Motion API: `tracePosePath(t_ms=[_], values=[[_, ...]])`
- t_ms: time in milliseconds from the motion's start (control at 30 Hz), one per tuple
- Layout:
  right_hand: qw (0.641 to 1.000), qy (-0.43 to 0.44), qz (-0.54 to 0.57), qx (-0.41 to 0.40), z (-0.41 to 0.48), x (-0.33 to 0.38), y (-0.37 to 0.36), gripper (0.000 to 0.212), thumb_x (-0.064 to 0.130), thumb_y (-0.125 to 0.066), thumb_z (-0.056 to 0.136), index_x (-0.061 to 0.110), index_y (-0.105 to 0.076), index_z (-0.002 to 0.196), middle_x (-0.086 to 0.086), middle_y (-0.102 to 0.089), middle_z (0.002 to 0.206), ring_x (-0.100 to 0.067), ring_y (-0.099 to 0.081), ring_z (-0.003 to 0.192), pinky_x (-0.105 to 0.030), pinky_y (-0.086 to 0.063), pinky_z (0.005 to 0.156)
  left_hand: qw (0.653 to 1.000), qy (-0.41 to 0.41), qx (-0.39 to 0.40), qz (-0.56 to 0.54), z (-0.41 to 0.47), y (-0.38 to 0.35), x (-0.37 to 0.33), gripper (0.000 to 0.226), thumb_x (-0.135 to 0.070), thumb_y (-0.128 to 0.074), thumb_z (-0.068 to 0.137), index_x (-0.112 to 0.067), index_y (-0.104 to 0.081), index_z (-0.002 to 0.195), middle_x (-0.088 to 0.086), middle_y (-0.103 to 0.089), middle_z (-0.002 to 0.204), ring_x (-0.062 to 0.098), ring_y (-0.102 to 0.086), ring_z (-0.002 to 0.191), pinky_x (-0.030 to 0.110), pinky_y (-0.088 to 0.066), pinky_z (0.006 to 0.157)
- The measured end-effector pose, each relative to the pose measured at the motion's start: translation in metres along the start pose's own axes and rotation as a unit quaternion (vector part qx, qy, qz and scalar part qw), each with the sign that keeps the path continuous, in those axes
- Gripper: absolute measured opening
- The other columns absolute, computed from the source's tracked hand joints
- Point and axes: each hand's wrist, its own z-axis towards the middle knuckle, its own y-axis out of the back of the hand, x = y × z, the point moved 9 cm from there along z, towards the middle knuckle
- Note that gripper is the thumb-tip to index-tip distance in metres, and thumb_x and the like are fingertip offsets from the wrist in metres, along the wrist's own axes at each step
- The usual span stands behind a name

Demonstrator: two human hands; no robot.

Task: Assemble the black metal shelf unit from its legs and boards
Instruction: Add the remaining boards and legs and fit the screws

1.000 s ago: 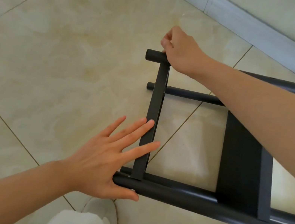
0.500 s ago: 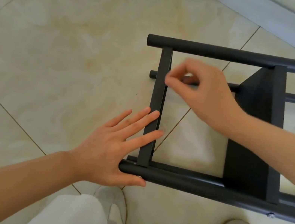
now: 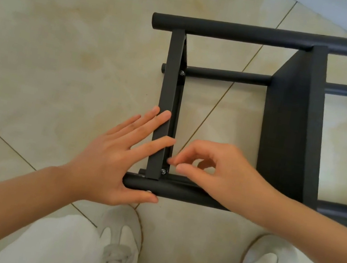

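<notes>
shelf unit [image 3: 288,133]: left hand [image 3: 107,157] flat on end board [image 3: 170,73]; right hand [image 3: 218,171] pinched beside it, hold unclear.

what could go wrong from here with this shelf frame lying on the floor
1. The right hand pinches close beside the lower bolt. Any small fastener there, too small to see, could slip onto the tiled floor and roll off.
2. The left hand only presses flat on the end board, so the frame, lying on its side on smooth tile, might slide and the board might shift out of line.
3. Its thumb lies along the near leg and could get pinched if the frame tips.
</notes>
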Motion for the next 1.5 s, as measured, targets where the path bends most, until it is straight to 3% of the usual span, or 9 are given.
tracePosePath(t_ms=[200,367,567,700,800,1000,1267,1367,1500], values=[[0.995,0.094,-0.041,0.01,-0.016,0.013,-0.012,0.013,0.027,-0.057,0.094,0.022,-0.066,0.101,0.011,-0.069,0.12,0.02,-0.047,0.119,-0.007,-0.04,0.1,1.0,0.005,0.001,-0.03,0.001,0.0,0.001,0.086,-0.068,-0.062,0.084,-0.01,-0.047,0.146,0.019,-0.022,0.164,0.033,-0.015,0.154,0.046,-0.026,0.122],[0.983,0.129,-0.119,0.046,-0.019,0.019,-0.026,0.019,0.032,-0.049,0.097,0.022,-0.064,0.104,0.008,-0.07,0.111,-0.006,-0.061,0.116,-0.028,-0.052,0.091,1.0,0.002,-0.003,-0.027,0.001,0.001,0.001,0.085,-0.068,-0.063,0.085,-0.011,-0.047,0.146,0.019,-0.022,0.164,0.033,-0.016,0.154,0.045,-0.026,0.123],[0.987,0.128,-0.077,0.057,-0.017,0.019,-0.023,0.02,0.033,-0.05,0.095,0.023,-0.065,0.103,0.01,-0.067,0.109,-0.008,-0.061,0.112,-0.03,-0.052,0.09,1.0,-0.003,-0.009,-0.024,0.002,0.001,-0.001,0.083,-0.068,-0.063,0.085,-0.01,-0.051,0.143,0.018,-0.026,0.163,0.033,-0.018,0.153,0.041,-0.026,0.123],[0.992,0.104,-0.038,0.061,-0.015,0.014,-0.021,0.016,0.033,-0.053,0.093,0.026,-0.065,0.102,0.014,-0.064,0.106,-0.005,-0.06,0.111,-0.028,-0.052,0.09,0.999,0.001,-0.013,-0.04,0.002,0.003,0.0,0.08,-0.066,-0.066,0.084,-0.009,-0.054,0.14,0.019,-0.027,0.162,0.033,-0.02,0.153,0.036,-0.028,0.121],[0.993,0.028,0.061,0.095,-0.007,0.002,-0.019,0.007,0.025,-0.063,0.093,0.027,-0.067,0.097,0.016,-0.072,0.101,0.002,-0.066,0.1,-0.018,-0.051,0.091,0.999,0.005,-0.009,-0.048,0.001,0.002,0.0,0.079,-0.064,-0.068,0.083,-0.009,-0.055,0.138,0.019,-0.026,0.162,0.033,-0.02,0.153,0.036,-0.029,0.121],[0.988,-0.071,0.096,0.094,0.022,-0.028,-0.013,0.004,0.026,-0.068,0.091,0.03,-0.071,0.09,0.014,-0.075,0.078,0.003,-0.069,0.079,-0.002,-0.046,0.072,0.998,0.011,-0.002,-0.058,0.0,-0.001,0.002,0.077,-0.065,-0.067,0.084,-0.012,-0.054,0.139,0.017,-0.024,0.164,0.033,-0.017,0.154,0.039,-0.029,0.121],[0.978,-0.097,0.104,0.153,0.046,-0.032,-0.037,0.013,0.012,-0.068,0.088,0.009,-0.077,0.097,0.003,-0.077,0.082,-0.014,-0.071,0.081,-0.029,-0.058,0.082,0.998,0.009,0.0,-0.06,0.001,-0.003,0.003,0.077,-0.064,-0.067,0.083,-0.014,-0.051,0.14,0.016,-0.022,0.165,0.033,-0.016,0.154,0.036,-0.028,0.122],[0.971,-0.108,0.126,0.174,0.046,-0.034,-0.048,0.01,0.012,-0.071,0.086,0.011,-0.077,0.093,0.006,-0.075,0.076,-0.005,-0.067,0.07,-0.022,-0.056,0.07,0.998,0.009,-0.005,-0.059,0.001,-0.003,0.003,0.077,-0.065,-0.066,0.084,-0.012,-0.053,0.139,0.017,-0.023,0.164,0.033,-0.016,0.154,0.035,-0.027,0.122],[0.963,-0.114,0.156,0.187,0.045,-0.037,-0.05,0.008,0.016,-0.072,0.085,0.02,-0.078,0.087,0.004,-0.076,0.083,-0.005,-0.069,0.078,-0.018,-0.057,0.073,0.998,0.009,-0.006,-0.064,0.001,-0.002,0.002,0.075,-0.064,-0.066,0.084,-0.012,-0.053,0.137,0.017,-0.023,0.164,0.033,-0.016,0.154,0.035,-0.028,0.121]])
